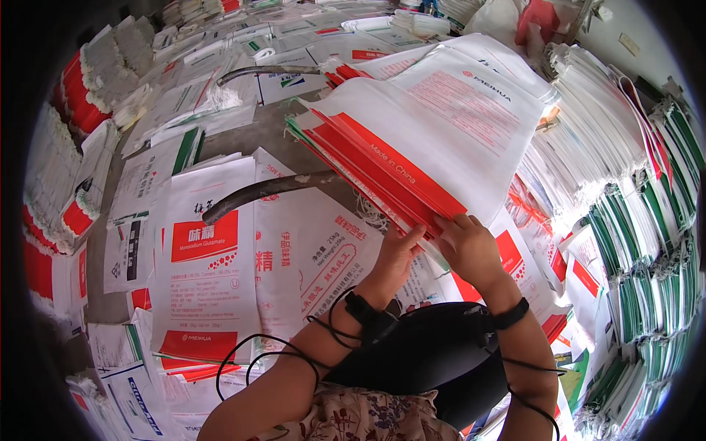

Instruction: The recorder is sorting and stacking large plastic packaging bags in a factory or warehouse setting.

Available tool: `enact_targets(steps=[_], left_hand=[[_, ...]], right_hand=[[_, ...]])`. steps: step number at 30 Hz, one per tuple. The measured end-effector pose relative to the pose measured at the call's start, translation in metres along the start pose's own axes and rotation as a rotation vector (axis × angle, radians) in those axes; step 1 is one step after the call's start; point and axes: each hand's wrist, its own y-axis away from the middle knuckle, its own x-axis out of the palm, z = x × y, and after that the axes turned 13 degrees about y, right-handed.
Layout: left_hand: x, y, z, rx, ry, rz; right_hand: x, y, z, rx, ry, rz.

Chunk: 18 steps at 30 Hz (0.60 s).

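A thick stack of white woven sacks [456, 117] with red bottom bands lies in front of me, its layered red edges fanned toward the near left. At the stack's near corner my left hand [397, 261] pinches the edge of the sacks, thumb uppermost. Close beside it, my right hand [469, 246] curls over the same red-banded edge, its fingers closed on the sacks. How many layers each hand holds is hidden. Dark straps circle both wrists, with black cables running along the forearms.
Two dark curved bars [272, 192] jut out left from under the stack. A pile of red-and-white sacks [209, 287] lies to my left. Tall bundles of folded sacks [647, 294] line the right side, and more bundles [77, 95] stand at the far left.
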Motion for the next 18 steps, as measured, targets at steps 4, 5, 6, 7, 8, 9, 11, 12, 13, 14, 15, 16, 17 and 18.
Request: enact_targets(steps=[4, 5, 6, 7, 8, 9, 11, 12, 13, 14, 15, 16, 17, 18], left_hand=[[0.003, 0.001, 0.001, -0.002, 0.007, -0.011], [0.002, 0.002, 0.001, -0.012, 0.008, -0.009], [0.001, 0.003, 0.001, -0.011, 0.006, -0.023], [0.001, 0.003, 0.000, -0.007, 0.004, -0.036], [0.000, 0.002, 0.002, 0.006, 0.002, -0.045], [0.000, 0.001, 0.004, -0.003, 0.004, -0.041], [-0.001, 0.003, -0.001, 0.003, 0.011, -0.018], [-0.003, 0.003, -0.003, 0.011, 0.007, -0.025], [-0.005, 0.002, -0.003, 0.002, 0.018, 0.001], [-0.007, 0.002, -0.003, -0.007, 0.029, 0.026], [-0.010, 0.002, -0.004, -0.006, 0.027, 0.022], [-0.010, 0.002, -0.002, -0.007, 0.053, 0.015], [-0.010, 0.001, -0.001, -0.006, 0.079, 0.006], [-0.010, 0.000, 0.001, -0.016, 0.082, 0.007]], right_hand=[[0.006, 0.000, -0.007, -0.023, 0.106, -0.048], [0.006, -0.001, -0.010, -0.061, 0.110, -0.043], [0.005, -0.002, -0.013, -0.099, 0.114, -0.037], [0.004, -0.002, -0.018, -0.092, 0.118, -0.035], [0.004, -0.002, -0.025, -0.087, 0.150, -0.038], [0.002, -0.002, -0.032, -0.081, 0.182, -0.041], [-0.025, -0.013, -0.039, 0.034, 0.103, -0.170], [-0.039, -0.015, -0.036, 0.110, 0.043, -0.224], [-0.051, -0.016, -0.033, 0.192, -0.010, -0.276], [-0.057, -0.013, -0.031, 0.178, 0.073, -0.266], [-0.054, -0.010, -0.029, 0.178, 0.070, -0.264], [-0.049, -0.005, -0.029, 0.115, 0.117, -0.241], [-0.044, 0.001, -0.028, 0.051, 0.164, -0.217], [-0.039, 0.006, -0.026, 0.062, 0.172, -0.186]])
